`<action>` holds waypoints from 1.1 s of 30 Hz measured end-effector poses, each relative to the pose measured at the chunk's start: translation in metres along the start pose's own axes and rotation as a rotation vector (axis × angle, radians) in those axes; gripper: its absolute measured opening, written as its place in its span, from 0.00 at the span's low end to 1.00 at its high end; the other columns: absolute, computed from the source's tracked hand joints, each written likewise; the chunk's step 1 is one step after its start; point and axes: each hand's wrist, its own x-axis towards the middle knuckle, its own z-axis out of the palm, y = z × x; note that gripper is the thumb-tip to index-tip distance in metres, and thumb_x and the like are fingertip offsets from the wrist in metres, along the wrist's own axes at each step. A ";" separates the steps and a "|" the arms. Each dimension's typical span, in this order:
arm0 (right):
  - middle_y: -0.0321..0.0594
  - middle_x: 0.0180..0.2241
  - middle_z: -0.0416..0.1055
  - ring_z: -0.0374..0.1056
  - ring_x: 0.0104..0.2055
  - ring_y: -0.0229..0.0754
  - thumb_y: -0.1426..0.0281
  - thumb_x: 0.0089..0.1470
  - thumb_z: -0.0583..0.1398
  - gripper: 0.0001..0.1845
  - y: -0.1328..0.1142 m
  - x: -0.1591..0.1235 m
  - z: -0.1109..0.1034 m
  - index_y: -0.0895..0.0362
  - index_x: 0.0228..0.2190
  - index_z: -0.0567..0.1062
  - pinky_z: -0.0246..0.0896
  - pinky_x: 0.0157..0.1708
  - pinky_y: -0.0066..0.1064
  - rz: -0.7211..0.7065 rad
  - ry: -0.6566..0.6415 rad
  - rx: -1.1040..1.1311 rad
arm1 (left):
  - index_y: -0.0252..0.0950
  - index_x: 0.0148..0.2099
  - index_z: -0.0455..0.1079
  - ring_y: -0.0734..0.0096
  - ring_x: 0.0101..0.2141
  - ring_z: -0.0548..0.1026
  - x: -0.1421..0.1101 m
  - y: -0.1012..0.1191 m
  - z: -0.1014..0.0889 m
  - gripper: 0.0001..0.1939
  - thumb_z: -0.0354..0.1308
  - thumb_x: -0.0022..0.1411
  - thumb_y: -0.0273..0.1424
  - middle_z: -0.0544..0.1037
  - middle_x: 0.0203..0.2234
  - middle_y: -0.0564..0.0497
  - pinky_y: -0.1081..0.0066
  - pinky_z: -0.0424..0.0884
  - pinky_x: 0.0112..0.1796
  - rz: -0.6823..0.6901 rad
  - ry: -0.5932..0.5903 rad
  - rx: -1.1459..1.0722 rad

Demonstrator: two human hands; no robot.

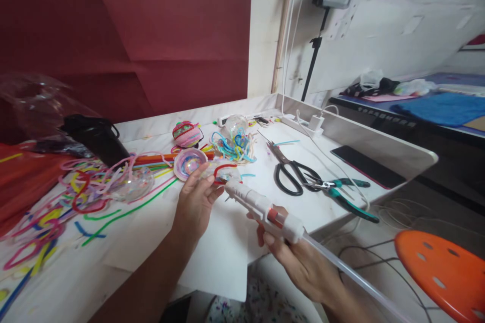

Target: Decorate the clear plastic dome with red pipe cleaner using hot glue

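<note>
My right hand (290,250) is closed round a white hot glue gun (252,199), with a long clear glue stick (341,262) running out of its back end. The gun's nozzle points at a clear plastic piece (231,173) pinched in the fingers of my left hand (197,197). A red pipe cleaner (223,167) lies curved along that piece. Whether the nozzle touches it I cannot tell. Just behind my left fingers stands a bowl lined with pastel coils (188,163). Beyond it sits a round pink and green coiled piece (187,134).
Scissors (286,166), pliers (346,197) and a phone (367,165) lie on the right. Loose pipe cleaners (81,186) and a clear half shell (134,185) cover the left. White paper (220,257) lies under my hands; an orange stool (441,272) stands right.
</note>
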 end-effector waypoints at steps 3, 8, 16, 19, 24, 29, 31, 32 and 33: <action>0.37 0.29 0.67 0.66 0.30 0.41 0.67 0.64 0.51 0.07 0.002 -0.001 0.001 0.53 0.35 0.67 0.65 0.30 0.32 0.005 -0.017 -0.011 | 0.38 0.46 0.76 0.69 0.29 0.81 0.000 0.000 0.001 0.18 0.67 0.51 0.20 0.83 0.28 0.52 0.73 0.77 0.32 0.011 0.004 0.020; 0.37 0.31 0.68 0.67 0.31 0.42 0.67 0.65 0.51 0.07 0.005 -0.001 0.002 0.54 0.37 0.69 0.66 0.31 0.33 0.002 -0.022 -0.031 | 0.40 0.45 0.76 0.68 0.30 0.81 -0.002 -0.001 0.001 0.17 0.66 0.53 0.21 0.83 0.28 0.52 0.71 0.77 0.32 0.024 0.004 0.040; 0.37 0.31 0.68 0.67 0.32 0.42 0.66 0.66 0.51 0.08 0.008 -0.006 0.002 0.53 0.39 0.69 0.66 0.31 0.32 0.008 -0.025 -0.041 | 0.38 0.47 0.75 0.68 0.30 0.81 -0.003 0.000 0.002 0.19 0.68 0.52 0.22 0.83 0.30 0.50 0.72 0.78 0.33 0.029 -0.011 0.030; 0.37 0.31 0.68 0.67 0.32 0.42 0.66 0.66 0.51 0.08 0.007 -0.006 0.001 0.53 0.38 0.69 0.66 0.31 0.32 -0.015 -0.019 -0.030 | 0.38 0.47 0.76 0.68 0.30 0.81 -0.002 0.000 0.001 0.19 0.68 0.52 0.22 0.83 0.30 0.50 0.72 0.78 0.33 0.034 -0.019 0.025; 0.38 0.30 0.68 0.67 0.32 0.42 0.67 0.66 0.51 0.08 0.005 -0.003 0.001 0.53 0.38 0.68 0.65 0.29 0.31 -0.036 -0.021 -0.019 | 0.38 0.47 0.76 0.68 0.30 0.81 -0.002 -0.002 -0.001 0.19 0.69 0.52 0.22 0.83 0.30 0.50 0.72 0.78 0.33 0.050 -0.041 0.015; 0.37 0.30 0.68 0.67 0.32 0.43 0.67 0.66 0.51 0.08 0.004 -0.002 0.000 0.52 0.40 0.69 0.65 0.29 0.32 -0.030 -0.038 -0.045 | 0.39 0.47 0.77 0.67 0.32 0.81 -0.003 -0.002 -0.001 0.20 0.72 0.50 0.25 0.82 0.30 0.52 0.70 0.79 0.35 0.062 -0.060 0.024; 0.37 0.30 0.68 0.67 0.31 0.43 0.67 0.66 0.51 0.08 0.004 -0.002 0.001 0.52 0.41 0.70 0.65 0.29 0.32 -0.031 -0.037 -0.042 | 0.39 0.47 0.77 0.67 0.32 0.81 -0.003 -0.002 -0.001 0.20 0.72 0.50 0.25 0.82 0.30 0.51 0.70 0.79 0.35 0.068 -0.062 0.027; 0.38 0.30 0.69 0.67 0.31 0.43 0.67 0.66 0.51 0.08 0.004 -0.002 0.001 0.52 0.41 0.70 0.65 0.28 0.32 -0.030 -0.035 -0.040 | 0.39 0.46 0.77 0.66 0.32 0.81 -0.004 -0.001 0.000 0.20 0.72 0.50 0.25 0.82 0.30 0.51 0.70 0.79 0.35 0.071 -0.060 0.029; 0.38 0.30 0.69 0.68 0.31 0.43 0.67 0.65 0.51 0.08 0.004 -0.002 0.001 0.52 0.41 0.70 0.65 0.28 0.32 -0.031 -0.030 -0.039 | 0.39 0.46 0.77 0.66 0.32 0.81 -0.004 -0.001 0.001 0.19 0.71 0.50 0.24 0.82 0.30 0.51 0.70 0.78 0.34 0.076 -0.056 0.029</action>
